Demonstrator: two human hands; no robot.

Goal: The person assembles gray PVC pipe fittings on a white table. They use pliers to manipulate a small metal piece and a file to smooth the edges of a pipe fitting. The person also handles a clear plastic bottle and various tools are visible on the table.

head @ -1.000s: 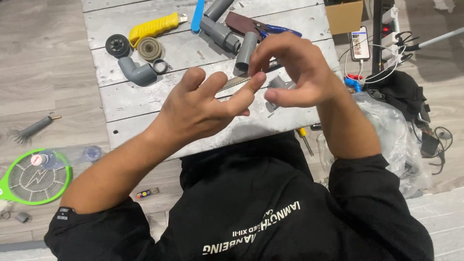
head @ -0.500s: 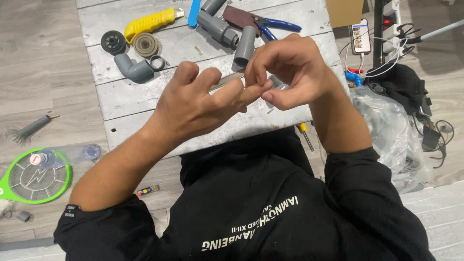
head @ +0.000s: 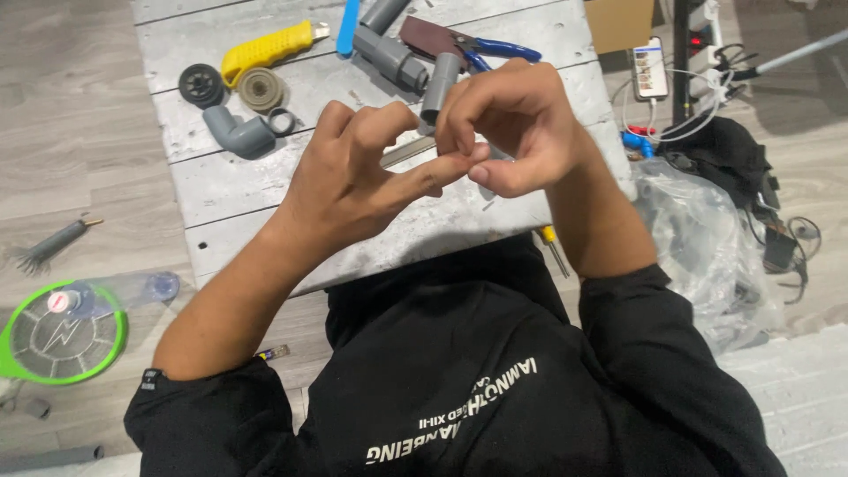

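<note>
Strip (head: pixel 408 151): thin, grey, flat; held above the table's near half, one end showing left of the fingertips, the rest hidden behind both hands.
Left hand (head: pixel 358 181): fingers curled, forefinger stretched right to meet the right thumb; seems to pinch the strip, grip partly hidden.
Right hand (head: pixel 521 132): curled tight, thumb and forefinger pressed together at the strip's end; touching the left forefinger.
Table (head: pixel 247 185): pale grey planks, worn; under both hands.
Pipe (head: pixel 439 86): short grey tube, lying on the table just beyond the hands.
Coupling (head: pixel 389 55): grey pipe joint, farther up the table, left of the pipe.
Pliers (head: pixel 495 46): blue handles, brown pad over the jaws; far edge of the table, right of the coupling.
Elbow (head: pixel 237 132): grey bend, table's left side; small ring touching its right end.
Rolls (head: pixel 231 87): one black, one tan, side by side beyond the elbow.
Knife (head: pixel 265 46): yellow handle, far left of the table.
Box (head: pixel 620 22): brown cardboard, plain, off the table's far right corner.
Phone (head: pixel 651 68): upright rectangle, lit screen, white cable; right of the table, below the box.
Bag (head: pixel 707 247): clear plastic, crumpled, on the floor right of the table.
Swatter (head: pixel 62 331): green round frame with a small red-and-white label; floor, left of the table.
Screwdriver (head: pixel 552 243): yellow handle peeping from under the table's near edge.
</note>
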